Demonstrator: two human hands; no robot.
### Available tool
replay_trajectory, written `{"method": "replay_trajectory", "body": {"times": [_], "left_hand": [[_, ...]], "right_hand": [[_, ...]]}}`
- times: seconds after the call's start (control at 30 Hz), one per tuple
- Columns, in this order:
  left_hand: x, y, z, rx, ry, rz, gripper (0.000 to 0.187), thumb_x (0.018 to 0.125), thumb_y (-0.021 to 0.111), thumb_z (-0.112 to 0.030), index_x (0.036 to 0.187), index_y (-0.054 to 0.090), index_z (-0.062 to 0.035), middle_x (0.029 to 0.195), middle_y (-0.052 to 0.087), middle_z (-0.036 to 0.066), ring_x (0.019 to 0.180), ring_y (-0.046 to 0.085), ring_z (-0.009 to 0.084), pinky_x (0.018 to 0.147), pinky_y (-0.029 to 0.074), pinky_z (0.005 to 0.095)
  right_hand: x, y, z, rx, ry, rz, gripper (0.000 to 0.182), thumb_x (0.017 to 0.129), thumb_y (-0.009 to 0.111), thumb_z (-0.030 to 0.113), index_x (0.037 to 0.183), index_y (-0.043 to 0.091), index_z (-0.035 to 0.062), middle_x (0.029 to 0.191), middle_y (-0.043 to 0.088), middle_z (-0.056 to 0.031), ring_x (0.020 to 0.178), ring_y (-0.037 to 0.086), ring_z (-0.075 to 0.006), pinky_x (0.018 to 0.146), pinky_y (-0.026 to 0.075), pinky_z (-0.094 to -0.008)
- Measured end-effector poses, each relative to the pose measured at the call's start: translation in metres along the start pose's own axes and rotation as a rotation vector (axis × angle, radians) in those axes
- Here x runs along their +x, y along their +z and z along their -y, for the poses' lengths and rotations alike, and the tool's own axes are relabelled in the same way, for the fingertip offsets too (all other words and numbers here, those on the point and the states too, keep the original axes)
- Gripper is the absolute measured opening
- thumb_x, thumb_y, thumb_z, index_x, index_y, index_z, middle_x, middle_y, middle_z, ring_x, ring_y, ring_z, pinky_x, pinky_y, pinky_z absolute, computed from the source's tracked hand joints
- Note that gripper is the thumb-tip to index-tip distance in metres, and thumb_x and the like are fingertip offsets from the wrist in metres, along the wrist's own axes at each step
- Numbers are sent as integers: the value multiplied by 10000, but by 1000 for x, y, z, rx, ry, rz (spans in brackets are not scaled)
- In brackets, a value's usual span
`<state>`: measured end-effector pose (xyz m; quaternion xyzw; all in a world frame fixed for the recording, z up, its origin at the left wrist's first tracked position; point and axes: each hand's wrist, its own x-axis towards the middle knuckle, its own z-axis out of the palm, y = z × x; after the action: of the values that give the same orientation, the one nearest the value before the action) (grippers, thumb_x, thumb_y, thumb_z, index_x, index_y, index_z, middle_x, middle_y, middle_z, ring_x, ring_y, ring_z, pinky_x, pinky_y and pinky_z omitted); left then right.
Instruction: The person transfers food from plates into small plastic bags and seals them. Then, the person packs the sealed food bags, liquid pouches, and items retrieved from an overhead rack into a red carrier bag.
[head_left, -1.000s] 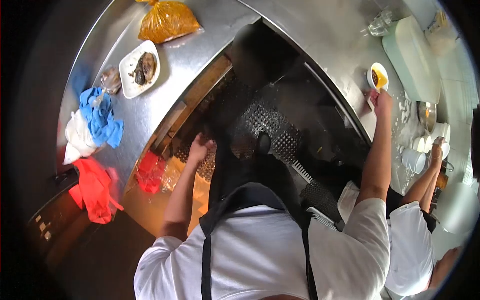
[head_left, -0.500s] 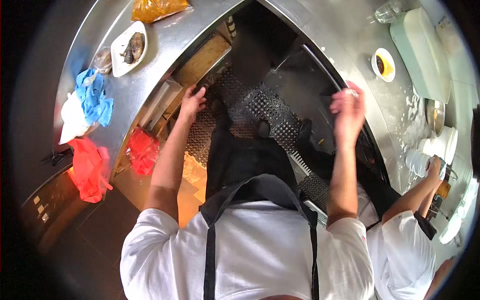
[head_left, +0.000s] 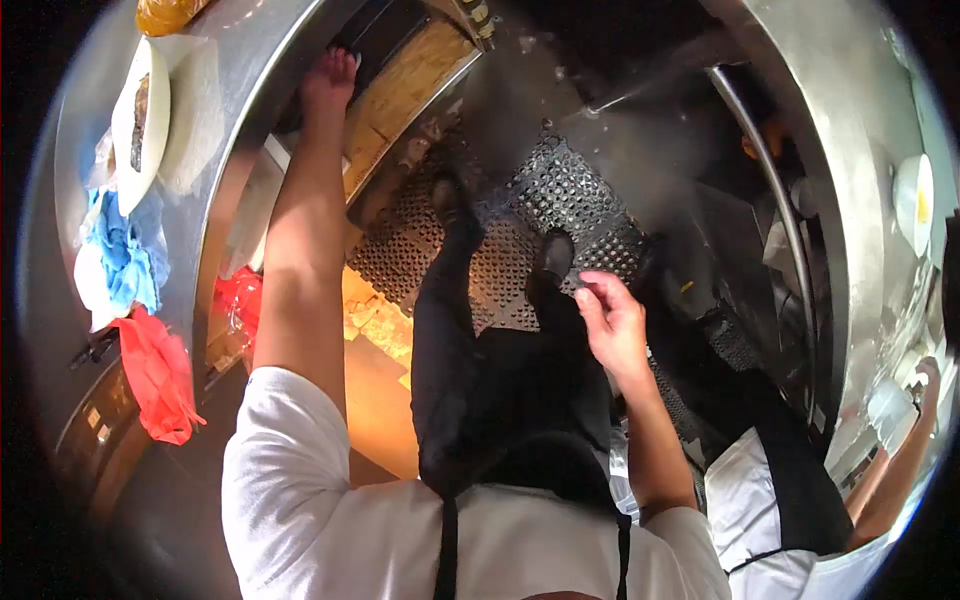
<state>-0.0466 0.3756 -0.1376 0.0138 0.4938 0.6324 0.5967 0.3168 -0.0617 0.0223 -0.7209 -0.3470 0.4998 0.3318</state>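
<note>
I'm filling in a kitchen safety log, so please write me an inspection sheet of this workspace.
Surface: left counter, shiny metal.
Job's things: white dish holding dark food, on the left counter.
Clutter: blue cloth and red bag bunched together at the counter's outer side.
Hands: left hand past the counter's inner edge, grip unclear; right hand open, nothing seen in it.
Cables: nothing clearly recognisable.
Surroundings: floor mat with holes, wet-looking; co-worker's hand at far right.

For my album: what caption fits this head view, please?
Left hand reaching by the counter, right hand above the mat.
</note>
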Motion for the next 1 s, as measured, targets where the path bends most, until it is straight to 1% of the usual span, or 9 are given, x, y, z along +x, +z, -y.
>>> {"method": "replay_trajectory", "body": {"times": [0.17,0.27,0.4,0.5,0.6,0.7,0.77,0.83,1.0], "left_hand": [[-11,7,2,-171,65,177,235,877,536,-292,903,588,-64,852,625,110,833,589,277,724,469,432],[-47,22,-18,-289,-34,320,219,879,537,-291,887,593,-80,829,600,99,795,571,267,710,458,456],[-45,-5,7,-278,-78,147,148,901,540,-253,870,599,-121,801,600,93,797,572,264,737,480,450],[-166,17,32,-202,-163,-30,172,941,532,-244,822,609,-146,815,629,78,805,584,271,774,503,445],[-225,32,24,538,-321,141,220,952,524,-304,858,646,-147,834,643,75,826,601,276,806,501,400],[-198,55,-24,1584,151,292,373,1007,449,-336,1258,549,-78,1218,589,139,1120,556,300,1013,410,409],[-96,19,-43,1988,583,160,555,998,391,-445,1416,408,-80,1446,413,177,1336,398,283,1129,266,403],[-42,13,-58,2228,689,68,559,989,404,-452,1408,417,-82,1440,417,176,1331,398,291,1123,269,408],[-14,21,-53,2408,615,81,571,967,437,-472,1389,438,-88,1424,428,174,1318,400,312,1109,277,419]], "right_hand": [[3,-25,-20,51,85,-61,215,912,652,160,1082,624,33,810,656,-37,735,582,-94,696,493,-264],[11,-33,-24,62,101,-92,214,921,639,160,1087,619,26,830,666,-44,740,579,-95,697,492,-264],[23,-25,-13,77,84,-62,218,920,640,155,1087,615,18,827,668,-43,737,582,-94,696,496,-261],[27,-14,2,50,68,-28,216,917,644,145,1086,613,13,820,669,-43,741,592,-89,701,498,-255],[26,-8,11,-9,53,21,216,917,641,136,1084,610,4,812,660,-44,744,591,-86,696,496,-253],[25,-2,19,-45,37,52,219,916,639,138,1078,609,-6,807,662,-60,721,601,-102,674,501,-267],[27,0,21,-104,7,64,225,909,644,141,1078,609,-4,786,666,-95,694,626,-138,656,510,-286],[25,0,28,-149,29,70,220,910,639,133,1082,608,-1,830,677,-86,734,618,-117,689,507,-276],[21,0,22,-189,-8,53,222,910,637,135,1083,607,0,840,690,-94,738,627,-122,695,513,-283]]}}
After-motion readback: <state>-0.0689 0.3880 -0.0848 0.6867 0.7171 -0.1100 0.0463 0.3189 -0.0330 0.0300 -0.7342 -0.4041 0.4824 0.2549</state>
